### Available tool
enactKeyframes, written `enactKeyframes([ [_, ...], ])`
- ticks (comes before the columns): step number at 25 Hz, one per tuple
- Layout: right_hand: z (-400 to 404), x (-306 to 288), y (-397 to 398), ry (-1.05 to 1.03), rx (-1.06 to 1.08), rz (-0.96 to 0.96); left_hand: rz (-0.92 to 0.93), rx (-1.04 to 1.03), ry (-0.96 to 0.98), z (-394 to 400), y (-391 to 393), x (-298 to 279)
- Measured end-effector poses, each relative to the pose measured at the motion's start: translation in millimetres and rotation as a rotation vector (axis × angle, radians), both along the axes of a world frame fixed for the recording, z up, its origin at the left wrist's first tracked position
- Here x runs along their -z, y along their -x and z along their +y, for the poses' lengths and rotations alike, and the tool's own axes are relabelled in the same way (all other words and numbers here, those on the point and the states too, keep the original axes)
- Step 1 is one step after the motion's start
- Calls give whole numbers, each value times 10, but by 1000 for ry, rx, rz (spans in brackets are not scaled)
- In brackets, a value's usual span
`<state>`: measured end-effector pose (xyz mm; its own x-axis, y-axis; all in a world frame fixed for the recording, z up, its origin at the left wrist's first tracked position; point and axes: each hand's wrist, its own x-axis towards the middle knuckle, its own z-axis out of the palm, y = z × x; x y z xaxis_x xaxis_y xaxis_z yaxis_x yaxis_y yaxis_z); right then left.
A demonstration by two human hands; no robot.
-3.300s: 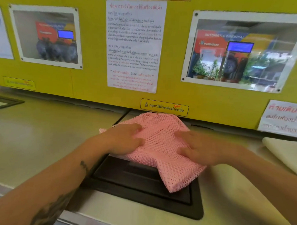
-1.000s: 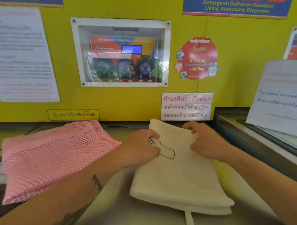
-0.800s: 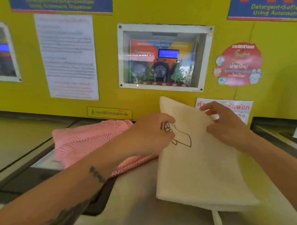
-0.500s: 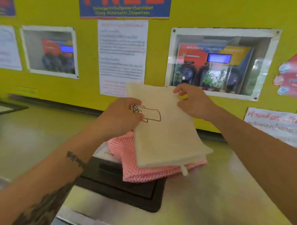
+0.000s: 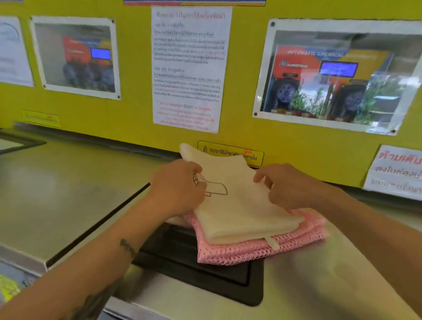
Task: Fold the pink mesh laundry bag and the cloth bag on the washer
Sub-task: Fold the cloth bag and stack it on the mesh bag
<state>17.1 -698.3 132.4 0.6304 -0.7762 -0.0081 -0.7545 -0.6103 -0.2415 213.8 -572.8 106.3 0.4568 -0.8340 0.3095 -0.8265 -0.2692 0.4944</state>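
Note:
The folded cream cloth bag (image 5: 239,209), marked with a black line drawing, lies on top of the folded pink mesh laundry bag (image 5: 261,249). Both rest on the steel washer top (image 5: 320,285), partly over its black lid panel (image 5: 200,275). My left hand (image 5: 177,189) grips the cloth bag's left edge beside the drawing. My right hand (image 5: 288,187) pinches its right edge near the back. The bag's far corners still stand a little raised against the wall. A small cream strap pokes out at the front.
A yellow wall (image 5: 266,135) with paper notices and two framed windows rises directly behind the stack. Another steel washer top (image 5: 58,189) stretches to the left, with a dark seam between the two machines.
Both hands carried the cloth bag from the right, over the pink mesh bag, and lowered it onto that bag. A half second ago it was still held higher.

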Motion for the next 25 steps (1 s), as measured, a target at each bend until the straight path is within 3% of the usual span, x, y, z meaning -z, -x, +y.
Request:
enactKeyframes([
  [3,111,-31,167,-53,-25,28,183,66,-8,23,23,-59],
  [6,119,-19,267,-85,-2,83,62,55,-88,56,52,26],
  [9,6,-5,252,20,41,-43,-14,-42,-104,115,98,13],
  [12,-60,88,150,-143,100,-168,-46,-118,-283,201,94,-20],
  [15,-100,274,57,-246,130,-277,-65,-55,-416,186,79,29],
  [19,-98,333,41,-409,136,-577,207,115,-195,60,57,75],
  [25,-50,318,107,-461,105,-569,500,313,80,-155,-36,141],
])
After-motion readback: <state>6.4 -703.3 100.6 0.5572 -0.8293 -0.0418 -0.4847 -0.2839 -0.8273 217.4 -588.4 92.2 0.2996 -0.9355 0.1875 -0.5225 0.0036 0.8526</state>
